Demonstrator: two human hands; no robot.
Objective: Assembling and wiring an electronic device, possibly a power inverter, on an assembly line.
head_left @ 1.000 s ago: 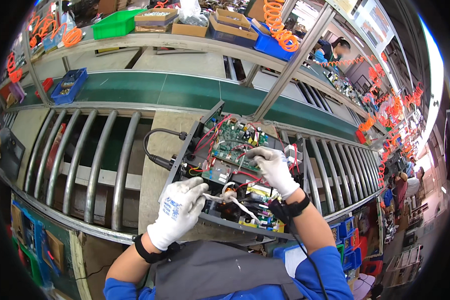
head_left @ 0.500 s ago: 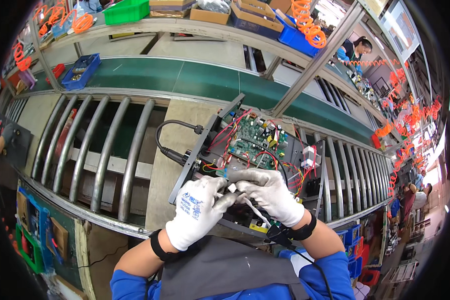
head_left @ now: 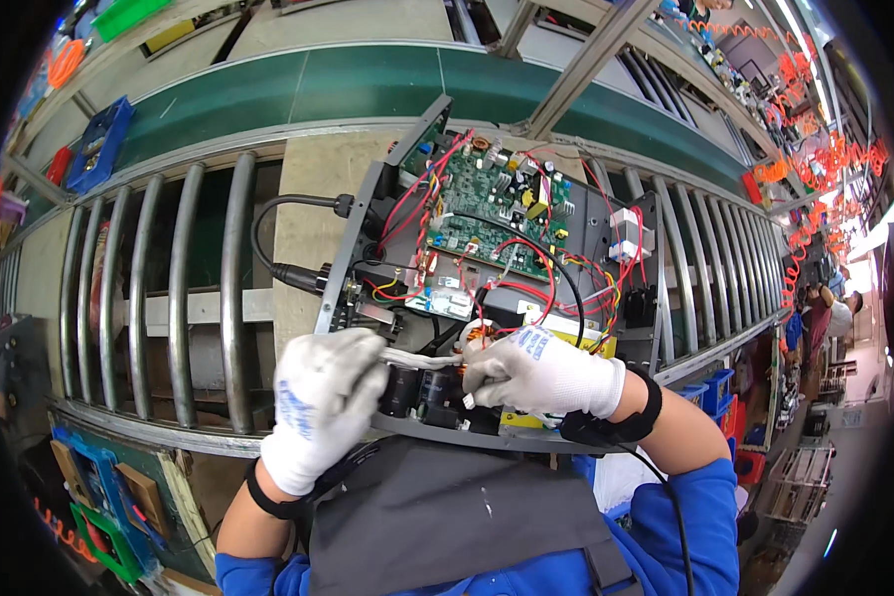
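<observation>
An open grey metal chassis [head_left: 353,238] lies in front of me on a beige board [head_left: 303,214]. Inside it sit a green circuit board [head_left: 492,214], red, black and yellow wires and black capacitors [head_left: 417,387]. My left hand [head_left: 318,402], in a white glove, pinches one end of a white cable bundle [head_left: 422,360] at the chassis's near edge. My right hand [head_left: 541,375], also gloved, holds the other end of that bundle, just over the capacitors. Black straps circle both wrists.
Metal rollers [head_left: 179,298] run to the left and right of the board. A green conveyor belt [head_left: 368,84] passes behind. A black cable [head_left: 268,238] loops from the chassis's left side. Blue bins [head_left: 94,144] stand far left; orange coiled hoses [head_left: 815,159] hang at right.
My view has moved closer to the chassis. Both hands have come together at its near edge and now hold the white cable bundle stretched between them.
</observation>
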